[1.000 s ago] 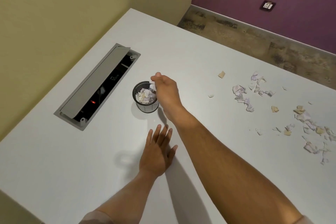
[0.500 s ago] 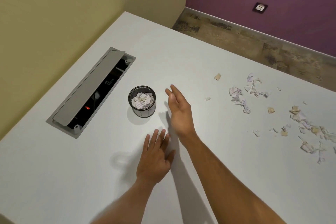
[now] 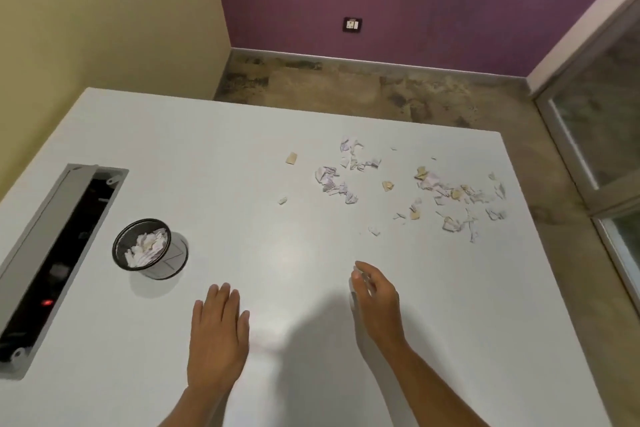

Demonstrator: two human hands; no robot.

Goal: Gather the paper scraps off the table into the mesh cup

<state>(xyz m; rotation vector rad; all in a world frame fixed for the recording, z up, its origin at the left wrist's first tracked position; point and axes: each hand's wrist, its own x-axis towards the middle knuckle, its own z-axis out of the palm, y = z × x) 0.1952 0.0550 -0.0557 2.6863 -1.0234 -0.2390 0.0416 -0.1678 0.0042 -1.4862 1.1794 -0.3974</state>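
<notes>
The black mesh cup (image 3: 119,239) stands on the left of the white table (image 3: 263,135), holding a heap of white paper scraps (image 3: 147,248). Several more paper scraps (image 3: 334,180) lie loose at the far right, with another patch (image 3: 457,198) near the right edge. My left hand (image 3: 216,340) rests flat on the table, fingers straight, right of and nearer than the cup. My right hand (image 3: 375,298) hovers over the middle of the table with relaxed, slightly bent fingers, empty, short of the loose scraps.
A grey cable box (image 3: 52,253) with its lid open is set into the table's left side. The table's right edge (image 3: 540,253) drops to the floor. A glass door frame (image 3: 588,135) stands at the right.
My right hand left the cup, where it dropped scraps, and swung right toward the loose scraps. The view turned right. My left hand stayed flat on the table.
</notes>
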